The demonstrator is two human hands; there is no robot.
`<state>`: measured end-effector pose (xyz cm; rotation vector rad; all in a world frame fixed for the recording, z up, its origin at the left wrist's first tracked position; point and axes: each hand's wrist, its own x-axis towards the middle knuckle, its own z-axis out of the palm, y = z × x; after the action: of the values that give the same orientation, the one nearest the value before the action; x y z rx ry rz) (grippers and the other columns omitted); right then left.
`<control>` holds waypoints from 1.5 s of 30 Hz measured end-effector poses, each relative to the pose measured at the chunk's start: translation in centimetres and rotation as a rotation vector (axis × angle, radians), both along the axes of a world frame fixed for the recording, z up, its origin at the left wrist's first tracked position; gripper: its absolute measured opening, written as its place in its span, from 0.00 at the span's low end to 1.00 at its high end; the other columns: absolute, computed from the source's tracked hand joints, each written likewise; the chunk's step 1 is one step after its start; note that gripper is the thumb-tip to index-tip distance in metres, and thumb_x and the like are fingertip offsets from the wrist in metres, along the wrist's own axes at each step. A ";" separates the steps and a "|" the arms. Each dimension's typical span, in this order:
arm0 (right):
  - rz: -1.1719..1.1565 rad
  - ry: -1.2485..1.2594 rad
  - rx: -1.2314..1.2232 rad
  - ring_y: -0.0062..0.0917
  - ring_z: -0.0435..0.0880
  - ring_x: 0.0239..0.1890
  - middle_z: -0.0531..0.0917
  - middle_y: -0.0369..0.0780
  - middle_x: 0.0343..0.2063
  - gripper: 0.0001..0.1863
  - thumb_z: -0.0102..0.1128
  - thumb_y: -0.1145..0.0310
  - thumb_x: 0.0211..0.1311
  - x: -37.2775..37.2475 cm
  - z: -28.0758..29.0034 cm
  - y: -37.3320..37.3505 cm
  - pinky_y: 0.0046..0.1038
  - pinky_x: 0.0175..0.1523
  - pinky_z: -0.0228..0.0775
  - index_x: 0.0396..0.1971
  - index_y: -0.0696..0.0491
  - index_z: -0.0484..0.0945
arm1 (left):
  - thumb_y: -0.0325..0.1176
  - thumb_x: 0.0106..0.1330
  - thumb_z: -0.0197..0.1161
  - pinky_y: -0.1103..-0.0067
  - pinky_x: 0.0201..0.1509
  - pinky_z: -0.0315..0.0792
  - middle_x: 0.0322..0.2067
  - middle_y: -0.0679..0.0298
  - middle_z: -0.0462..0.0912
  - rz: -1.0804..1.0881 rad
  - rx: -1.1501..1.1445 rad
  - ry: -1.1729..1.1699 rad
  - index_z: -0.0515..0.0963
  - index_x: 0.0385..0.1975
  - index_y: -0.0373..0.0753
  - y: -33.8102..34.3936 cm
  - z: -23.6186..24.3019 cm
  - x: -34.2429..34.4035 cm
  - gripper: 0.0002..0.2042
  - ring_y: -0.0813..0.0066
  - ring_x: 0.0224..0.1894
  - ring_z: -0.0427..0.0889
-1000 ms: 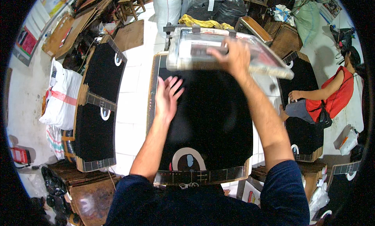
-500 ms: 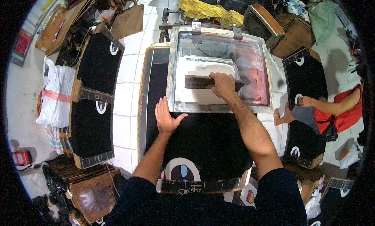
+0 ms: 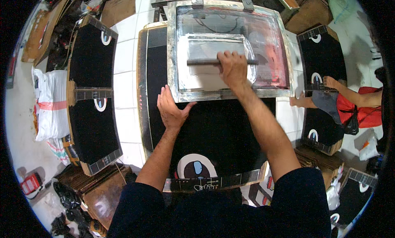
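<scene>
My right hand [image 3: 233, 71] grips a dark squeegee [image 3: 201, 62] laid crosswise over the mesh of a screen printing frame [image 3: 230, 95]. White ink [image 3: 201, 77] covers the mesh on the near side of the blade, while the patch beyond it looks thin and grey. My left hand [image 3: 169, 108] lies with fingers stretched out and thumb spread at the frame's near left corner. Under the frame is a black panel [image 3: 222, 131] on a board. A printed white ring with a dark and blue centre [image 3: 196, 168] shows on its near part.
Two metal clamps [image 3: 197, 0] hold the frame's far edge. Similar black panels stand left [image 3: 90, 98] and right [image 3: 323, 57]. Another person's hand [image 3: 330, 82] reaches over the right one. A white sack [image 3: 51, 104] and stacked boards [image 3: 103, 188] lie at the left.
The squeegee has tipped, now showing a narrower side, and the white patch beyond it has turned grey. My view has shifted, so the frame and panels sit higher. My left hand stays at the corner.
</scene>
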<state>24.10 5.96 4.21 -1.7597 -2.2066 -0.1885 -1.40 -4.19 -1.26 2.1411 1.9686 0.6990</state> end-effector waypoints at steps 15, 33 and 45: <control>-0.008 0.009 0.092 0.37 0.82 0.47 0.84 0.37 0.39 0.16 0.73 0.67 0.52 0.8 0.0 10.1 0.42 0.50 0.70 0.42 0.48 0.80 | 0.62 0.51 0.80 0.52 0.78 0.55 0.69 0.42 0.63 -0.024 0.018 0.038 0.55 0.73 0.25 -0.1 -0.4 -0.1 0.60 0.49 0.75 0.61; -0.010 0.096 0.092 0.35 0.82 0.43 0.84 0.37 0.34 0.12 0.65 0.75 0.55 -0.8 1.5 -6.5 0.40 0.50 0.69 0.40 0.49 0.82 | 0.36 0.48 0.85 0.64 0.75 0.65 0.72 0.42 0.65 -0.075 0.226 -0.545 0.53 0.77 0.31 0.2 -2.1 0.0 0.57 0.49 0.72 0.69; 0.054 0.117 -0.213 0.37 0.83 0.46 0.86 0.38 0.39 0.19 0.76 0.65 0.52 0.6 4.3 -4.2 0.44 0.51 0.69 0.44 0.48 0.82 | 0.34 0.51 0.84 0.59 0.74 0.66 0.70 0.37 0.66 -0.104 0.288 -0.530 0.60 0.73 0.27 -0.1 -3.0 0.0 0.50 0.41 0.71 0.69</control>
<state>24.74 1.74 8.53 -1.7643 -2.2559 0.1645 -1.39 -4.30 -4.29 1.9042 1.5384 1.4271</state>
